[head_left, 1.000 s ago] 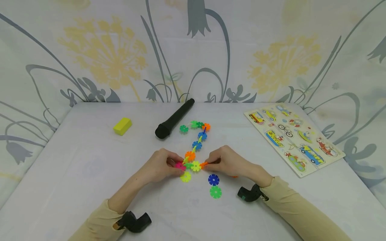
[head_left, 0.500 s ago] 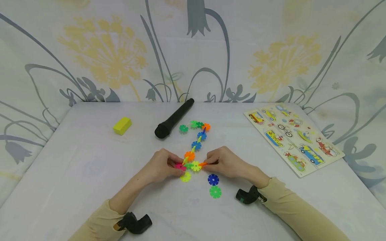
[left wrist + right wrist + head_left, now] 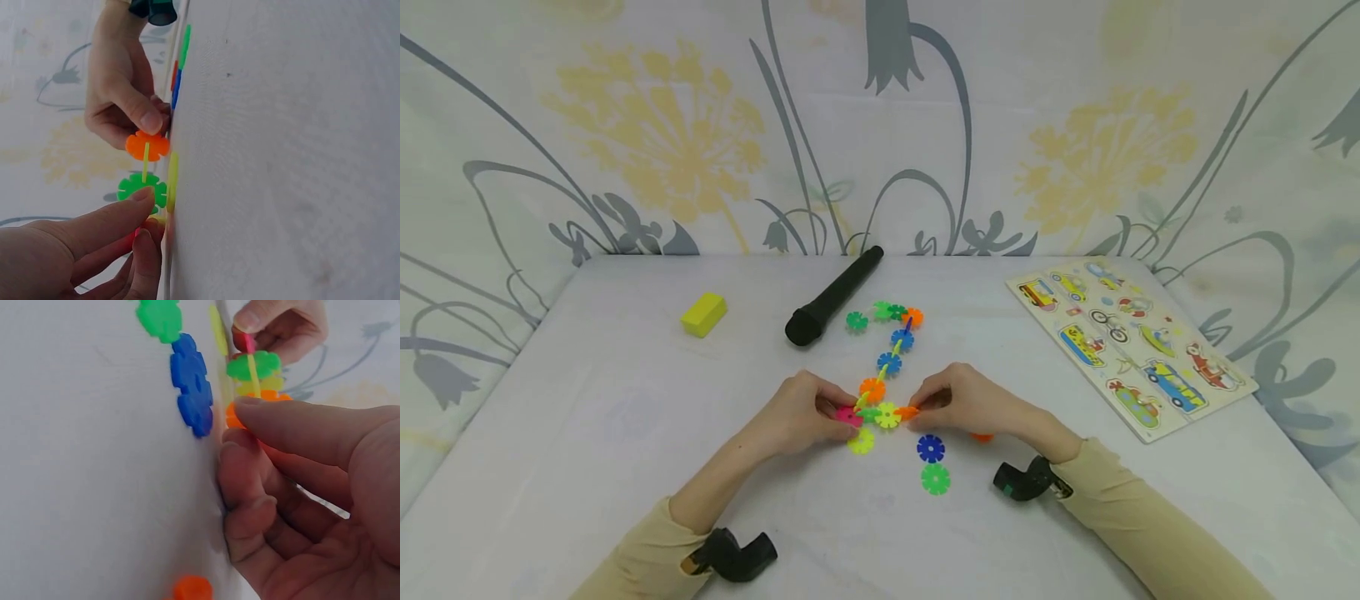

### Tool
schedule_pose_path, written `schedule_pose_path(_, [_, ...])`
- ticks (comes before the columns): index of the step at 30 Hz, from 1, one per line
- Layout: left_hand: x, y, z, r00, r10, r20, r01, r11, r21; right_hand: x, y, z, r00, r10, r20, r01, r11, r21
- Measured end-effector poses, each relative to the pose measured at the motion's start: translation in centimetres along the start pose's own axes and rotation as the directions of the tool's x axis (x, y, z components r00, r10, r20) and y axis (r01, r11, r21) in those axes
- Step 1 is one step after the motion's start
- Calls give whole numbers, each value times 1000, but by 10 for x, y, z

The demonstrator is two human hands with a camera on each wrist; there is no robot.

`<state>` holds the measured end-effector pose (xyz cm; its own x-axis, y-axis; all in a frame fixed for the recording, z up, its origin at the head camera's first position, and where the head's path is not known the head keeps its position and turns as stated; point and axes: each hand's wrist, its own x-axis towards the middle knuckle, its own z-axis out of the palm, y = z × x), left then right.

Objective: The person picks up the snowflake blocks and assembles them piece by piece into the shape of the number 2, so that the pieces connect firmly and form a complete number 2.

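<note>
A chain of notched plastic snowflake discs runs toward me from a green disc (image 3: 857,321) through blue discs (image 3: 890,363) and an orange one (image 3: 872,390), then bends right. At the bend my left hand (image 3: 801,410) pinches the pink disc (image 3: 850,417) between thumb and fingers. My right hand (image 3: 964,402) pinches the orange end disc (image 3: 147,145), which is slotted onto a yellow disc (image 3: 887,415). Between the pink and yellow discs sits a green disc (image 3: 142,190). Part of the orange end disc is hidden by my right thumb in the right wrist view.
Loose discs lie close by: yellow (image 3: 861,442), dark blue (image 3: 931,448), green (image 3: 936,479), and orange (image 3: 982,437) partly behind my right wrist. Farther back are a black microphone (image 3: 835,296) and a yellow block (image 3: 704,314). A vehicle picture board (image 3: 1131,350) lies at right.
My right hand has shifted slightly, and more of the orange end disc shows at its fingertips. The left hand stays in place on the pink disc.
</note>
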<state>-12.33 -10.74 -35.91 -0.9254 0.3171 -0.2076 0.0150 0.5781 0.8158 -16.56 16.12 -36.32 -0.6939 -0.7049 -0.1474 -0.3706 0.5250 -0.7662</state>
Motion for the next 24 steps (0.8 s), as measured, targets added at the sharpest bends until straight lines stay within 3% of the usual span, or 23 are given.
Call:
schedule_pose_path(4, [0,0,0,1000,-2,8,2,1000,-2,-4,0,-10,1000,21,19,-21,1000,15])
schedule_pose_path(8, [1,-1,-1,1000,-7,12,7,1000,-4,-11,-8,-17,999,29,16,-31,993,116])
schedule_pose_path(12, [3,-1,-1,1000,-9,11,9,1000,-6,-9,-20,-4,995,-33,90,15,980,199])
schedule_pose_path(16, [3,-1,-1,1000,-5,9,5,1000,0,-3,-27,17,982,-121,142,103,986,128])
schedule_pose_path(24, [2,-1,-2,1000,-4,3,4,1000,2,2,-27,34,974,-196,109,194,980,34])
